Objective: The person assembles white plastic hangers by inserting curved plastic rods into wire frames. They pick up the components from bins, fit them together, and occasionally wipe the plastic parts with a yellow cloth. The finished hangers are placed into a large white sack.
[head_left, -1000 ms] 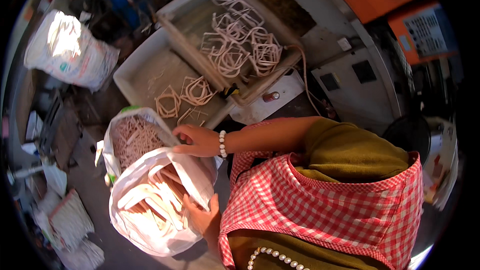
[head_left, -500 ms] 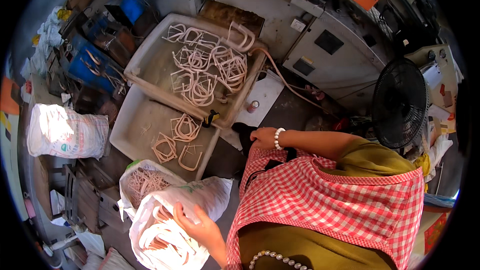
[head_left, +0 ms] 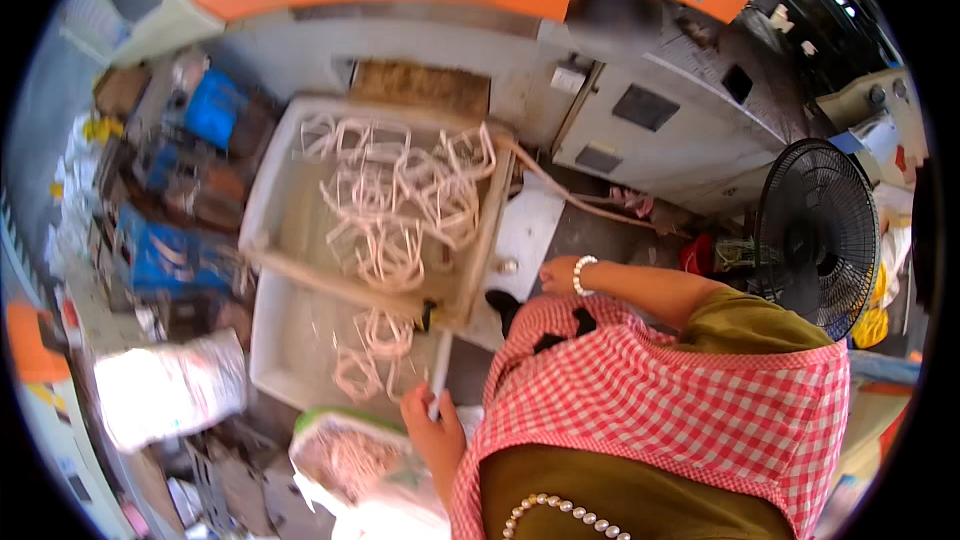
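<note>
My left hand (head_left: 435,428) is over the near right corner of the lower tray (head_left: 288,340), fingers apart and holding nothing that I can see. Close by in that tray lie a few pale pink looped plastic pieces (head_left: 383,332). More pink plastic frames (head_left: 385,190) lie tangled in the upper tray (head_left: 270,180), part of them in water. My right hand (head_left: 558,276), with a white beaded bracelet, is above my knee at the edge of the checked apron (head_left: 640,370); its fingers are blurred. Below my left hand, a white sack (head_left: 345,455) holds thin pink scraps.
A stuffed white sack (head_left: 170,390) stands left of the trays. Blue metal parts (head_left: 165,255) are piled behind it. A pink hose (head_left: 560,190) runs from the upper tray along the machine (head_left: 640,110). A black fan (head_left: 815,235) stands at my right.
My left hand has moved up from the sack of thick pink pieces to the tray's corner. My right hand has shifted right and slightly down in the picture. The whole view has tilted upward.
</note>
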Tool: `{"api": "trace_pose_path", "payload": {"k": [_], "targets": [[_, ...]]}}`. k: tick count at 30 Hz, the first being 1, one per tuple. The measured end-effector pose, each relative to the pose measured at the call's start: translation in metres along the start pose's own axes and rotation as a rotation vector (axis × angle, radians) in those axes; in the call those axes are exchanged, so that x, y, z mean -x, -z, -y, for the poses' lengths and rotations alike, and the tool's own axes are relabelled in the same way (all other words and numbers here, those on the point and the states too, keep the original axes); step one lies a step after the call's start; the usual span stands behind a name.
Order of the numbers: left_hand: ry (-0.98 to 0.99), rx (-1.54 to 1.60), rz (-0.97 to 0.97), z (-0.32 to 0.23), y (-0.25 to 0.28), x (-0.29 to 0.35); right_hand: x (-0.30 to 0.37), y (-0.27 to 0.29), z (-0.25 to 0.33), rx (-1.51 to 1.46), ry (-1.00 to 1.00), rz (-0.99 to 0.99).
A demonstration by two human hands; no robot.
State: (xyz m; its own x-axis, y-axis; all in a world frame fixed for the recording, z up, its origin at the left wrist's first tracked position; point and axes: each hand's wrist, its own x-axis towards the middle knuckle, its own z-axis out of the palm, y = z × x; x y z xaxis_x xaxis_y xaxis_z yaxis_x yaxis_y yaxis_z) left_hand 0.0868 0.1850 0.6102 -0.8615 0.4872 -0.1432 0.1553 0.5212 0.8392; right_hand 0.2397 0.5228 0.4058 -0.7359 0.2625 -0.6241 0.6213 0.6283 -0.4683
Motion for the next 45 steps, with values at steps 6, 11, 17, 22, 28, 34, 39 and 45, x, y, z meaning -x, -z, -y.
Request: {"api": "trace_pose_path", "payload": {"k": [6, 11, 17, 22, 28, 34, 39, 45], "targets": [[0.613, 0.730, 0.325, 0.238, -0.054, -0.114, -0.019, 0.112, 0.010, 0.055, -0.012, -0.156], [-0.045, -0.233, 0.393, 0.049, -0.060, -0.124, -0.012, 0.149, 0.000, -0.075, -0.102, -0.262], [-0.311, -0.387, 0.369, 0.005, -0.066, -0.147, -0.022, 0.087, -0.042, -0.010, -0.142, -0.078], [0.046, 0.008, 0.347, 0.050, -0.065, -0.143, -0.008, 0.029, -0.024, -0.140, -0.131, -0.052], [0.430, 0.155, 0.348, 0.209, -0.110, -0.149, -0.094, -0.018, 0.008, -0.159, -0.231, 0.201], [0.212, 0.041, 0.258, 0.367, -0.174, -0.265, -0.262, -0.078, 0.026, -0.375, -0.169, 0.170], [-0.012, -0.388, 0.141, 0.482, -0.201, -0.425, -0.433, -0.177, 0.035, -0.434, -0.207, 0.231], [0.294, -0.596, 0.167, 0.566, -0.255, -0.534, -0.550, -0.217, 0.065, -1.000, -0.500, 0.096]]}}
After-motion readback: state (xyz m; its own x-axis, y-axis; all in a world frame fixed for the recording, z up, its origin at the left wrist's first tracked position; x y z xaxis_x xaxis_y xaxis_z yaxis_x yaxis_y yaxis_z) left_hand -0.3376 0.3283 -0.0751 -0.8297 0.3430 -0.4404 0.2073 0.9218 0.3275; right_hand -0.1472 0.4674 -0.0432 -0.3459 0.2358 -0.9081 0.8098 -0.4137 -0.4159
